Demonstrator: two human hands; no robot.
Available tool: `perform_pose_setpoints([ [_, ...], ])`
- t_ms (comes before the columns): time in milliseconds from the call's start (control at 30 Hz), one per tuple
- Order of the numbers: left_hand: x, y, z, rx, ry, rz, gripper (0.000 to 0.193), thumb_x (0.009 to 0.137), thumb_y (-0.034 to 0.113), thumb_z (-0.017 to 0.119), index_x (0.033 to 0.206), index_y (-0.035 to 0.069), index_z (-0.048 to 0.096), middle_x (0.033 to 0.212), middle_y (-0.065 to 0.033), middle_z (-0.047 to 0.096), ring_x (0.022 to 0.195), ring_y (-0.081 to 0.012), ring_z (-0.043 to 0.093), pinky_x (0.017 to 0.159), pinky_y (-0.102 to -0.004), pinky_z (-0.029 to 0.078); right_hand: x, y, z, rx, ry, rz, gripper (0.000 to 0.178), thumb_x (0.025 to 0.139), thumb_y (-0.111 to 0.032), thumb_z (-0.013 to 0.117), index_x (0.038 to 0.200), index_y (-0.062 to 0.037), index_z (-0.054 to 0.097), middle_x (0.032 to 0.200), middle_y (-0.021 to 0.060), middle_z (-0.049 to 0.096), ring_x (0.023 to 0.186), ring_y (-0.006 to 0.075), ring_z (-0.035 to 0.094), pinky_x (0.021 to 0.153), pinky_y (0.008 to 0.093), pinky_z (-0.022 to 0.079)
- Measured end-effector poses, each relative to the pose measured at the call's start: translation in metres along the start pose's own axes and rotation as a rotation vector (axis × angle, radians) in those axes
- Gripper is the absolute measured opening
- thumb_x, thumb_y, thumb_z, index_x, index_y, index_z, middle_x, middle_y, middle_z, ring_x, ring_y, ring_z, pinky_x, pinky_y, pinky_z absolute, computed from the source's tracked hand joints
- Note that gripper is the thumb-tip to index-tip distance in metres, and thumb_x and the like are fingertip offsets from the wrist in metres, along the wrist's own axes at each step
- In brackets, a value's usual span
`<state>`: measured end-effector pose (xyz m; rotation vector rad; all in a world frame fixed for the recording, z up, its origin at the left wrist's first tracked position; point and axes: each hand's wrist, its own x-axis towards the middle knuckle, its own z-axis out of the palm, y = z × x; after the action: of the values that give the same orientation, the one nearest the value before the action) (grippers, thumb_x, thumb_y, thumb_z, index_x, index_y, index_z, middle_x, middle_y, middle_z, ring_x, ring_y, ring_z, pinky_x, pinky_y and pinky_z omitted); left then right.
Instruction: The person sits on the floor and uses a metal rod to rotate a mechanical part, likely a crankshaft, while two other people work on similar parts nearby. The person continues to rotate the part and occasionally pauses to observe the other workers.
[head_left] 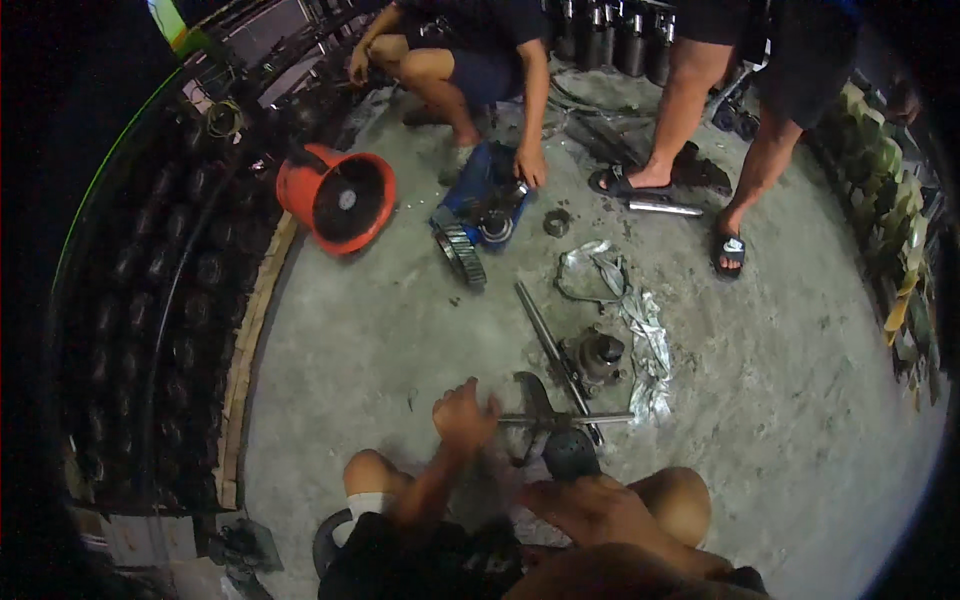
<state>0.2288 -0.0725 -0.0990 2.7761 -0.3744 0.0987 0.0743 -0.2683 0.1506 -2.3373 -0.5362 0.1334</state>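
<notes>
My left hand is at the left end of a thin metal cross rod, its thumb and a finger standing apart, with no firm grip visible. The rod passes by a dark tool with curved arms, which looks like a puller. Over my right knee is my right hand, smeared by motion, so its fingers are hard to read. Just beyond the tool, a long steel bar lies slanting on the floor beside a greasy metal part with a round top. A dark shoe with holes is close to the rod.
Ahead, a person's hand touches a blue housing with a large gear. An orange drum fan stands left. Crumpled silvery wrapping, a metal ring and another person's sandalled foot are to the right.
</notes>
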Motion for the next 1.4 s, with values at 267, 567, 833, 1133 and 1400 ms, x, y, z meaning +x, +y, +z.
perform_pose_setpoints([
  [267,0.011,-0.031,-0.003,0.09,-0.098,-0.106,0.057,0.089,0.055,0.057,0.112,0.004,0.065,0.092,-0.0172,0.071,0.089,-0.0361,0.067,0.079,-0.0498,0.052,0.001,-0.008,-0.013,0.029,0.095,0.0,0.059,0.081,-0.034,0.075,0.131,-0.0081,0.059,0.125,0.011,0.064,0.108,0.0266,0.064,0.091,0.0379,0.05],
  [567,0.01,-0.078,0.014,0.042,-0.03,-0.155,0.049,0.087,0.052,0.059,0.103,0.007,0.072,0.075,-0.0147,0.071,0.071,-0.037,0.068,0.069,-0.0482,0.054,-0.002,-0.014,-0.012,0.017,0.097,-0.029,0.059,0.08,-0.033,0.076,0.132,-0.0087,0.059,0.117,0.0103,0.066,0.101,0.0264,0.064,0.087,0.0385,0.05],
  [833,0.014,-0.088,0.025,0.095,-0.111,-0.242,0.053,0.088,0.056,0.055,0.105,0.01,0.073,0.079,-0.0141,0.073,0.076,-0.0355,0.071,0.072,-0.0474,0.055,-0.007,-0.019,-0.012,0.022,0.13,0.006,0.058,0.079,-0.03,0.077,0.128,-0.0048,0.059,0.117,0.0132,0.065,0.102,0.0296,0.063,0.087,0.0405,0.05],
  [1133,0.018,-0.114,0.03,0.134,-0.229,-0.272,0.057,0.09,0.062,0.049,0.111,0.015,0.073,0.092,-0.0125,0.074,0.086,-0.0367,0.071,0.079,-0.0474,0.054,0.0,-0.02,-0.002,0.112,0.142,-0.086,0.059,0.079,-0.028,0.075,0.131,-0.0078,0.057,0.115,0.0124,0.064,0.103,0.0294,0.064,0.088,0.0416,0.048],
  [1400,0.023,-0.104,0.031,0.12,-0.272,-0.302,0.06,0.09,0.064,0.047,0.112,0.015,0.073,0.096,-0.0148,0.073,0.09,-0.0371,0.07,0.08,-0.0474,0.054,-0.001,-0.018,-0.013,0.131,0.111,0.049,0.06,0.078,-0.028,0.076,0.131,-0.007,0.057,0.113,0.0123,0.065,0.102,0.0299,0.063,0.089,0.042,0.048],
])
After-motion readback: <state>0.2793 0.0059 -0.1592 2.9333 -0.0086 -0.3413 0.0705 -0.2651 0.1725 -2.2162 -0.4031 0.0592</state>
